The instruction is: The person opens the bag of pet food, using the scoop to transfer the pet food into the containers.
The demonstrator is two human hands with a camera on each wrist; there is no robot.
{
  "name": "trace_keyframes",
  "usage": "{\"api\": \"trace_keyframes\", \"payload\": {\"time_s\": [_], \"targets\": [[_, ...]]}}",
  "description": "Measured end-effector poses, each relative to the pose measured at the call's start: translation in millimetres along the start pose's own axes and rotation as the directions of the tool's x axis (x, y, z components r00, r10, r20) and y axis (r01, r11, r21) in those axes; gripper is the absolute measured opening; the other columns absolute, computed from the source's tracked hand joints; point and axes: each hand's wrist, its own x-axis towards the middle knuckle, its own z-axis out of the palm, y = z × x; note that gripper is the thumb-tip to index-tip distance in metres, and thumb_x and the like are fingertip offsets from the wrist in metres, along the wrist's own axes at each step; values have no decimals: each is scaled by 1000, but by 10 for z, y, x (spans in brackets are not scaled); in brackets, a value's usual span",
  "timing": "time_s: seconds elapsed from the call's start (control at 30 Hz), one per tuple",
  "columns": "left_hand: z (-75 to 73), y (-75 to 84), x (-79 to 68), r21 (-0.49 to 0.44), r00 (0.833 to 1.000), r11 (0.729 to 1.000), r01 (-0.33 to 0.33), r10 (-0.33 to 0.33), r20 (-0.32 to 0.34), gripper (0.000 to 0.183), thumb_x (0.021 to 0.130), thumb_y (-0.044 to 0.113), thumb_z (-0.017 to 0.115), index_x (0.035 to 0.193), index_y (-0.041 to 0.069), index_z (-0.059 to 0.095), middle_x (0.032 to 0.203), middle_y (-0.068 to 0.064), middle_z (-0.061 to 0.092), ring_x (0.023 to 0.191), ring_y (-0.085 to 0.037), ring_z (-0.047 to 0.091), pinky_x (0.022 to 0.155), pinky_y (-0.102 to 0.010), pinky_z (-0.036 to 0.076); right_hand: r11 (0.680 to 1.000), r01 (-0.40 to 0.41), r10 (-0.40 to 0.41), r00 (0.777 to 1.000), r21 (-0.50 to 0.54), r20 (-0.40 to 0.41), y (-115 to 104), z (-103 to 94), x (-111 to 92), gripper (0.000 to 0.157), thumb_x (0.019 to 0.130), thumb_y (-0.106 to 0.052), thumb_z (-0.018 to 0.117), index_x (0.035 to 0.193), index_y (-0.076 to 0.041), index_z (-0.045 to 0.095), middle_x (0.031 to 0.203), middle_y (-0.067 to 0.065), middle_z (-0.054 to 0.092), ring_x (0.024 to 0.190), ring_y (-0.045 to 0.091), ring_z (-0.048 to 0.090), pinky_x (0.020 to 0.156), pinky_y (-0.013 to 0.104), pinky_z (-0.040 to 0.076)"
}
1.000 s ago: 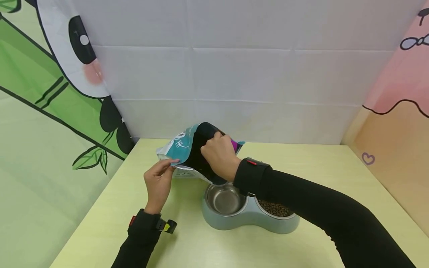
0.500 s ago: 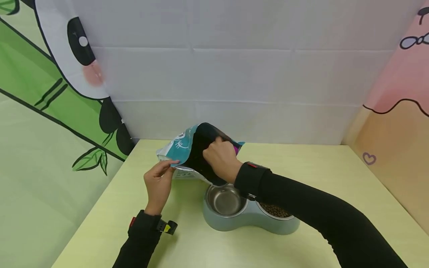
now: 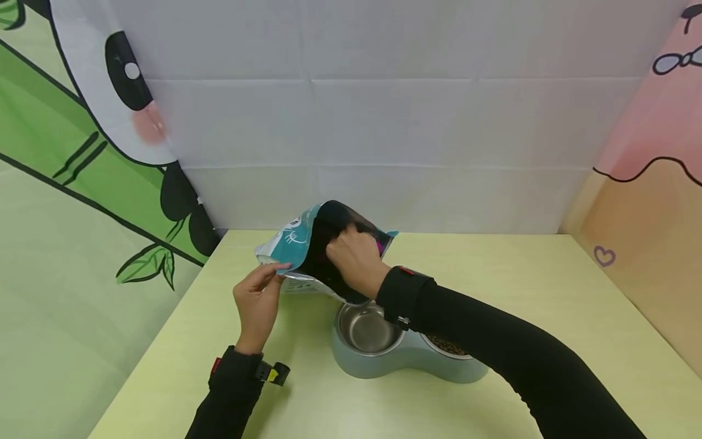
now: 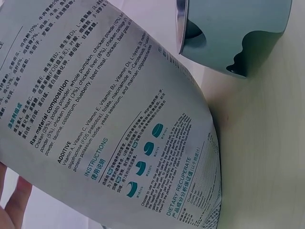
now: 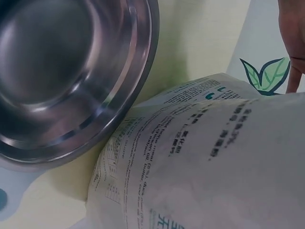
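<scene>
A teal and white pet food bag (image 3: pixel 294 239) leans on the table with its dark mouth tipped towards me. My left hand (image 3: pixel 258 308) pinches the mouth's near left edge between thumb and fingers. Inside the opening is my right hand (image 3: pixel 358 259), bent at the fingers, its fingertips hidden by the hand and the dark interior. Printed text covers the bag (image 4: pixel 119 119) in the left wrist view. Just below the bag's lip sits a bare steel bowl (image 3: pixel 368 329), seen close in the right wrist view. Brown kibble (image 3: pixel 446 345) lies in the second bowl, partly under my right sleeve.
A blue-grey double bowl stand (image 3: pixel 359 367) holds both bowls on the pale yellow table (image 3: pixel 329 411). A white sheet (image 3: pixel 384 122) hangs behind the table. Cartoon-printed cloths flank it, a green one (image 3: pixel 55 244) at left and a pink and tan one (image 3: pixel 647 231) at right.
My right hand has shifted slightly left within the bag's mouth, and its forearm has moved along with it. The left hand keeps its pinch on the edge.
</scene>
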Motion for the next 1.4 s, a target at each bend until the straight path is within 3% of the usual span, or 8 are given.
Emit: {"api": "trace_keyframes", "payload": {"time_s": [0.17, 0.3, 0.57, 0.87, 1.0, 1.4], "targets": [[49, -25, 6, 10, 1000, 1000, -1, 1, -17, 19, 84, -2, 57, 94, 10, 68, 89, -8, 66, 84, -15, 61, 77, -22, 49, 1000, 21, -21, 1000, 16, 1, 86, 47, -10, 13, 81, -6, 56, 71, -14, 59, 74, 5, 58, 76, 26, 51, 47, 38, 49], [86, 20, 18, 7, 1000, 1000, 15, -14, -16, 18, 83, -4, 57, 93, 7, 67, 89, -10, 66, 85, -13, 61, 78, -21, 48, 999, 28, -28, 1000, 23, -9, 137, 51, -30, 10, 82, -6, 56, 74, -12, 59, 75, 7, 57, 76, 26, 50, 48, 38, 50], [177, 296, 74, 36, 1000, 999, 23, -22, -12, 13, 83, -6, 55, 92, -3, 65, 88, -17, 64, 85, -9, 60, 78, -19, 47, 999, 35, -35, 999, -6, -18, 228, 11, -68, 5, 83, -9, 56, 85, -8, 60, 77, 8, 58, 78, 26, 48, 48, 36, 49], [277, 164, 85, 41, 999, 999, 33, -32, -35, 16, 83, -4, 58, 93, 3, 67, 90, -12, 65, 86, -12, 60, 79, -20, 48, 998, 47, -47, 999, 30, -29, 401, -62, -131, 5, 84, -10, 55, 86, -7, 58, 77, 10, 57, 79, 26, 48, 49, 35, 48], [326, 305, 123, 58, 999, 998, 24, -22, -35, 13, 83, -6, 57, 92, -3, 65, 89, -16, 65, 85, -10, 60, 78, -20, 48, 998, 52, -51, 998, 28, -36, 482, -94, -152, 5, 85, -11, 55, 84, -7, 57, 74, 9, 55, 77, 25, 47, 47, 34, 47], [458, 329, 164, 75, 997, 996, 38, -33, -64, 12, 83, -4, 57, 92, -3, 65, 89, -16, 65, 85, -11, 60, 78, -20, 48, 997, 76, -75, 996, 29, -40, 726, -233, -276, 9, 83, -10, 55, 91, -6, 60, 75, 10, 55, 71, 22, 43, 40, 27, 40]]}}
